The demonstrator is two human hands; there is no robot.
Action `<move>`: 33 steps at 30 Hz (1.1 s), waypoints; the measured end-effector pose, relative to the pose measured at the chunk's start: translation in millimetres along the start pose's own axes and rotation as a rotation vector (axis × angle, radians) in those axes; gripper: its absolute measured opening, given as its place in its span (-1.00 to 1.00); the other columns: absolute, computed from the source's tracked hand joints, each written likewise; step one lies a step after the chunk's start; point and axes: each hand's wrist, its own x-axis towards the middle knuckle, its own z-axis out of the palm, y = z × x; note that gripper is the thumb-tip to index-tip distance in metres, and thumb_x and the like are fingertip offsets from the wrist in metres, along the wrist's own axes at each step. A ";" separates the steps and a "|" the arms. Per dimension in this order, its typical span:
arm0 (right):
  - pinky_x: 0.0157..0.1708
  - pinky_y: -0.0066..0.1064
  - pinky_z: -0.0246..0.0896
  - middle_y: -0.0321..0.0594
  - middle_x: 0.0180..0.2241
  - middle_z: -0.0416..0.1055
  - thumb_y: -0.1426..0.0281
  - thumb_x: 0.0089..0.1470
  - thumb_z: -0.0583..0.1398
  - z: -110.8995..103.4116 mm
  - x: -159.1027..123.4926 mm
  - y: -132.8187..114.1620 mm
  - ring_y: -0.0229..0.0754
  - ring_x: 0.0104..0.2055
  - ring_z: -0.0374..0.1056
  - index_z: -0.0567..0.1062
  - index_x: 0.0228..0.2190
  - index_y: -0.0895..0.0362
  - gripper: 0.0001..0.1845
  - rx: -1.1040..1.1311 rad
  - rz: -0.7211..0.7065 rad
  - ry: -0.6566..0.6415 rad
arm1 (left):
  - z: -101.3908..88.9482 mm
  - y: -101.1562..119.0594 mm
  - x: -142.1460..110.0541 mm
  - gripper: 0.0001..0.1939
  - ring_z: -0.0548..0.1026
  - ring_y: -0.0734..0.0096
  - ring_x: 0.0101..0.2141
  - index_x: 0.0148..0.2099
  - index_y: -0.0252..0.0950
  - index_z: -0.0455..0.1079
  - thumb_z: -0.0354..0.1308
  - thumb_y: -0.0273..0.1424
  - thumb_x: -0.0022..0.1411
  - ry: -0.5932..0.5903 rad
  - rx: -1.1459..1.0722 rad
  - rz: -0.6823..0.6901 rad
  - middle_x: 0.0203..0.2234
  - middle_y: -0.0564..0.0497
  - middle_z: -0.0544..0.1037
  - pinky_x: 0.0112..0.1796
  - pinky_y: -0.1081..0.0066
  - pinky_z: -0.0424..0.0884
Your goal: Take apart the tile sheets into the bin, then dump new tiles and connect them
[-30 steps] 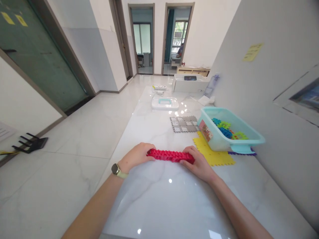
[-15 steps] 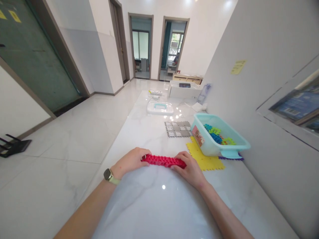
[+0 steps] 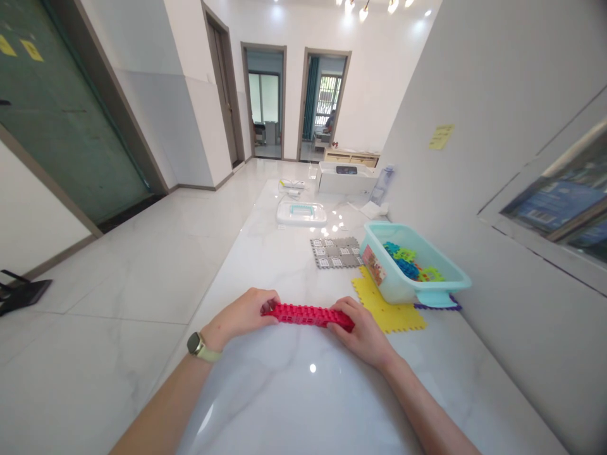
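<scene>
One tub point(image 3: 397, 285) near red strip point(image 3: 305, 315)

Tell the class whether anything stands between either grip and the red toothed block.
Nothing visible does. The left grip and right grip each hold an end of the red toothed block. The nearby yellow sheet lies beyond the right grip, not between.

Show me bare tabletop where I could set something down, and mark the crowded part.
The widest bare patch of white tabletop lies on the near side of the red strip, between the forearms. A second lies beyond the strip, short of the gray panel. The right is crowded: teal bin, yellow mat and right hand.
</scene>
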 end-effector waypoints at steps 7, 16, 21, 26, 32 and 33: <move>-0.29 -0.36 0.16 -0.25 -0.34 0.37 0.37 0.09 0.25 2.2 0.2 -4.0 -0.17 -0.29 0.31 0.45 -0.36 0.09 -0.94 -0.060 0.018 -0.005 | 5.9 -1.7 5.2 -0.93 0.49 0.37 -0.43 -0.33 -0.26 0.38 0.19 -0.40 0.08 0.017 0.007 -0.014 -0.48 0.09 0.53 -0.39 0.48 0.30; -0.35 -0.40 0.09 -0.29 -0.41 0.35 0.27 0.05 0.31 2.5 1.1 -3.2 -0.19 -0.34 0.28 0.41 -0.46 0.10 -0.79 -0.131 0.023 -0.028 | 3.2 -0.5 5.2 -0.90 0.47 0.37 -0.39 -0.34 -0.27 0.38 0.20 -0.36 0.08 -0.023 -0.047 -0.010 -0.45 0.09 0.52 -0.35 0.48 0.31; -0.33 -0.40 0.11 -0.27 -0.39 0.37 0.26 0.08 0.29 0.5 0.7 -1.3 -0.18 -0.32 0.28 0.43 -0.43 0.11 -0.80 -0.120 0.010 -0.038 | 2.8 -3.1 3.2 -0.82 0.50 0.36 -0.34 -0.23 -0.28 0.45 0.21 -0.40 0.06 -0.068 -0.119 -0.020 -0.37 0.06 0.56 -0.31 0.47 0.35; -0.33 -0.39 0.13 -0.25 -0.39 0.38 0.25 0.08 0.29 -0.9 0.0 -1.6 -0.16 -0.33 0.29 0.45 -0.42 0.11 -0.80 -0.121 0.000 -0.038 | 0.8 -3.1 2.9 -0.81 0.49 0.37 -0.37 -0.23 -0.31 0.51 0.16 -0.44 0.07 -0.091 -0.131 -0.002 -0.40 0.05 0.58 -0.34 0.49 0.34; -0.34 -0.38 0.15 -0.24 -0.40 0.39 0.23 0.10 0.28 -2.4 0.1 -2.1 -0.16 -0.34 0.30 0.45 -0.42 0.10 -0.79 -0.125 -0.007 -0.033 | -3.2 0.8 1.8 -0.77 0.51 0.31 -0.32 -0.20 -0.28 0.57 0.11 -0.43 0.16 -0.113 -0.114 0.062 -0.35 0.07 0.61 -0.29 0.47 0.34; -0.34 -0.38 0.15 -0.25 -0.40 0.39 0.23 0.10 0.28 -2.5 0.3 -2.1 -0.16 -0.34 0.30 0.46 -0.42 0.10 -0.79 -0.128 -0.008 -0.033 | -3.7 1.0 1.6 -0.76 0.52 0.29 -0.30 -0.20 -0.28 0.58 0.09 -0.43 0.18 -0.125 -0.119 0.070 -0.33 0.07 0.62 -0.28 0.47 0.35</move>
